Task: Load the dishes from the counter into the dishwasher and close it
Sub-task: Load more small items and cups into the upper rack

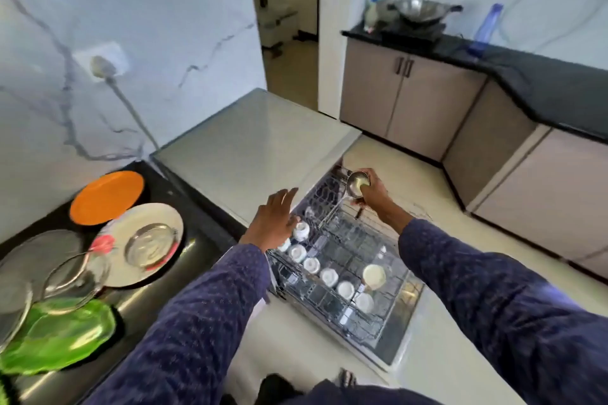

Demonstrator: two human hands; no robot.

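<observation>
The dishwasher's wire rack (342,240) is pulled out over the open door (398,342). Several white cups (329,276) stand upside down along its left side, and a cream bowl (374,275) sits further right. My right hand (373,192) grips a small steel cup (357,183) above the rack's far end. With straight fingers my left hand (274,219) hovers over the rack's left edge, beside a white cup (301,229). On the dark counter (197,233) at left lie an orange plate (107,197), a white plate (144,243) with a glass dish on it, glass bowls (75,276) and a green plate (59,335).
The dishwasher's flat grey top (260,145) lies ahead. Beige cabinets (408,99) under a black countertop run along the right, carrying a steel wok (421,11) and a blue bottle (487,26). A cable hangs from a wall socket (102,64). Pale floor (460,256) spreads right of the door.
</observation>
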